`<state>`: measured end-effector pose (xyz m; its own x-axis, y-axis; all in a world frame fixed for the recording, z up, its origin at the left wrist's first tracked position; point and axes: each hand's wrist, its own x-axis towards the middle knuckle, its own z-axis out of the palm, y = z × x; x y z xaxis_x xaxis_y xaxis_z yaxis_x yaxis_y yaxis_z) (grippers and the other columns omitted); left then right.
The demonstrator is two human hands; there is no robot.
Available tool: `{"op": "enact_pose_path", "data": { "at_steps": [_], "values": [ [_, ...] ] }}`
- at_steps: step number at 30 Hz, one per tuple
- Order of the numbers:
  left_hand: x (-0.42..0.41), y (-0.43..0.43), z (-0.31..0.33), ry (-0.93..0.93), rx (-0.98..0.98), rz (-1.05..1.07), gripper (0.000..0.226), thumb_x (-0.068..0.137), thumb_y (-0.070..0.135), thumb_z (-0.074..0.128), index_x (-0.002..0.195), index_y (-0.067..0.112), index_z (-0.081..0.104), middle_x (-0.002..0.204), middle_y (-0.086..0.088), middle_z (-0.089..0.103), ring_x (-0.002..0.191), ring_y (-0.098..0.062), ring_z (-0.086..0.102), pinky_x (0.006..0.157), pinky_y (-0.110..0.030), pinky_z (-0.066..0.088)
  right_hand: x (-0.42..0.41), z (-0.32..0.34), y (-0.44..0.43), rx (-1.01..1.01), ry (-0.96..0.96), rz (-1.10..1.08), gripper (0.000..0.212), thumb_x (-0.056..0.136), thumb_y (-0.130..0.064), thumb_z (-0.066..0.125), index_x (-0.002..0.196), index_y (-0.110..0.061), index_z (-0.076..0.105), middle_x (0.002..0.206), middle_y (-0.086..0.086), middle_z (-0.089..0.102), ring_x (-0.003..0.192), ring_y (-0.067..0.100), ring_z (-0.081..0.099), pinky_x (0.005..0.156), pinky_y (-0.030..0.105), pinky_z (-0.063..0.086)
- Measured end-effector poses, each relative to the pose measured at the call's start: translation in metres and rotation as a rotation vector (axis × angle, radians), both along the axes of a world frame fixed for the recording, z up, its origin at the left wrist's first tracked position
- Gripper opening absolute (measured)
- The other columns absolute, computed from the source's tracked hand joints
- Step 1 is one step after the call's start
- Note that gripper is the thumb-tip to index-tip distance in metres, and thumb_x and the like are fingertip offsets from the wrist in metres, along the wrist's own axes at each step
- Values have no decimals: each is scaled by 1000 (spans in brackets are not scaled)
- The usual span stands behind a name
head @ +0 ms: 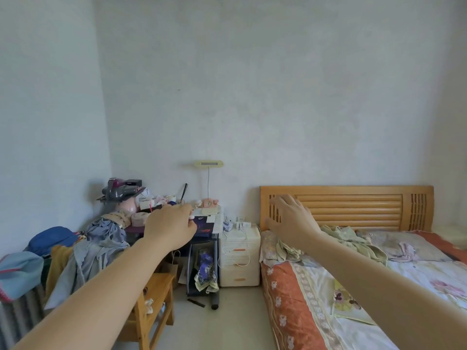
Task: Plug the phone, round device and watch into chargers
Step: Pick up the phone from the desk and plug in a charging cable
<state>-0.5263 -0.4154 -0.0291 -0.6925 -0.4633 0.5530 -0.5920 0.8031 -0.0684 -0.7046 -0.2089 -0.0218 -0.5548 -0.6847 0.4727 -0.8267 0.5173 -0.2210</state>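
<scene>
- At the far left, a heap of clothes [101, 246] covers a wooden chair [154, 294]; nothing there belongs to this job.
- My left hand [169, 229] reaches out over the front edge of the cluttered desk [204, 234]. Its fingers curl inward with the tips close together, but I cannot tell whether they pinch anything: the small pale shape at my fingertips is too blurred to name.
- I cannot pick out the phone, round device or watch for certain; I judge they lie among the clutter on the desk top, near its right edge.
- Just right of the desk stands a white drawer unit [239, 258]. On its top sit white charger plugs [242, 225], with a white cable [246, 251] hanging down its front.
- My right hand [290, 218] is spread wide and holds nothing, hovering in front of the left end of the bed's wooden headboard [348, 207].
- I judge this the opening step: approaching to gather a device and a cable end.
- The next move calls for stepping closer, since both targets look beyond arm's reach, then one hand steadying a device while the other brings the connector.
</scene>
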Motion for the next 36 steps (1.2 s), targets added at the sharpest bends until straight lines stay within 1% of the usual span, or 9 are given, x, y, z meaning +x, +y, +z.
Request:
{"op": "enact_pose_path", "data": {
  "at_steps": [3,7,10,12,15,19,24,30,36],
  "values": [
    [-47,-29,-5,-20,-17,30,32,90,36,40,114,21,55,101,3,66,89,-18,59,66,-31,43,-54,-5,-23,34,-6,30,53,91,-45,47,138,-21,39,144,-3,39,133,20,36,108,38,29],
    [-94,-68,-17,-33,44,58,28,89,36,42,110,23,55,91,6,64,86,-16,58,68,-31,48,-113,-15,-58,54,-30,41,53,91,-45,45,138,-22,39,144,-2,39,131,20,38,107,38,30],
    [-131,-94,-23,-44,40,52,25,88,34,42,103,21,57,88,5,63,83,-17,58,70,-34,51,-150,-23,-90,55,-41,54,54,92,-48,44,139,-21,38,145,-1,39,133,21,36,107,39,30],
    [-155,-113,-29,-56,57,58,23,89,33,42,103,20,56,92,4,64,85,-18,57,70,-34,51,-172,-29,-114,57,-38,62,55,93,-50,43,139,-21,38,144,-2,39,133,21,36,107,39,30],
    [-189,-149,-38,-68,50,70,27,90,35,42,109,21,55,97,3,66,86,-19,58,70,-34,51,-203,-37,-154,53,-34,74,53,92,-47,45,138,-21,39,143,-2,38,133,21,36,107,39,30],
    [-238,-210,-45,-39,60,76,28,91,36,42,113,21,54,96,2,67,80,-17,56,64,-31,44,-250,-43,-219,47,-30,74,53,91,-45,46,137,-21,39,143,-3,38,134,21,34,108,39,29],
    [-302,-290,-50,-63,59,31,32,89,36,42,115,21,55,104,3,66,94,-19,59,70,-33,48,-309,-50,-305,81,-53,51,52,92,-46,44,137,-22,39,143,-3,38,131,20,38,107,39,31],
    [-380,-369,-55,-75,67,10,35,90,35,42,119,19,54,111,0,65,96,-22,61,71,-35,50,-375,-66,-380,109,-72,8,48,93,-44,42,136,-23,41,143,-6,42,130,18,41,106,38,31],
    [-457,-419,-73,-131,79,-26,33,91,33,41,117,18,55,114,1,63,101,-23,60,73,-34,45,-448,-81,-428,144,-80,-11,48,92,-43,42,136,-23,42,143,-6,42,130,19,42,106,37,32]
  ]
}}
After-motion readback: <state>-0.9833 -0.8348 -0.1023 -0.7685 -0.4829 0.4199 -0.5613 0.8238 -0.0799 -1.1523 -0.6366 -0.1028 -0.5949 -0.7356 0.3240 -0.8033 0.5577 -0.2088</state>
